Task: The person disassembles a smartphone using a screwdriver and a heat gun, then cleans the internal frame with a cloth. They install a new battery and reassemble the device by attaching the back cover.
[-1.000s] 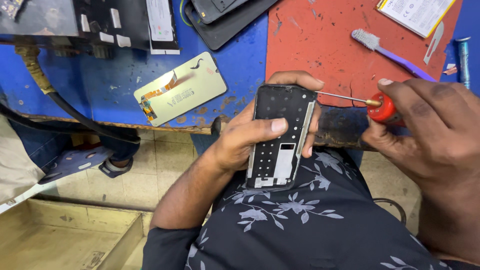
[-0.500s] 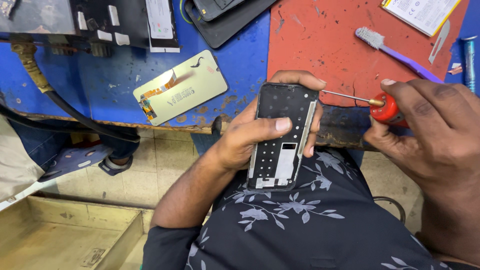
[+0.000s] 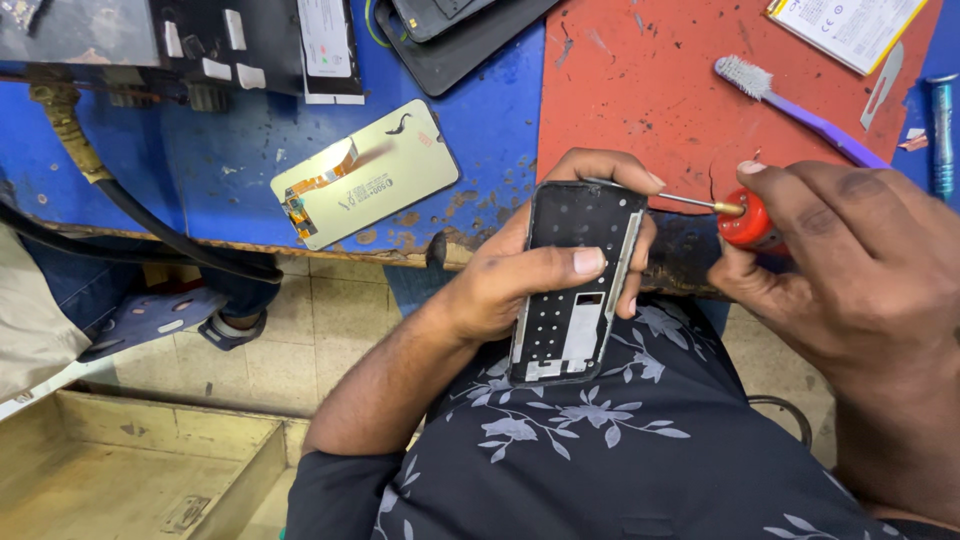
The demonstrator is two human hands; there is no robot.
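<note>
Held much as half a second earlier: left hand (image 3: 520, 275) clamped around one phone frame (image 3: 578, 280) at centre; right hand (image 3: 850, 270) closed on one red screwdriver (image 3: 745, 222), tip at frame's upper right edge. One display panel (image 3: 365, 175) upper left; one white labelled battery (image 3: 850, 28) upper right; one toothbrush (image 3: 790, 105).

A dark, almost black shirt (image 3: 600, 470) is worn, printed all over with pale grey-white flowers and leafy sprigs. Its short sleeve (image 3: 335, 495) ends above the elbow, so the left forearm (image 3: 400, 375) is left bare. The left hand (image 3: 520, 270) and the right hand (image 3: 850, 270) are bare, with short nails. No rings or watch are seen.
</note>
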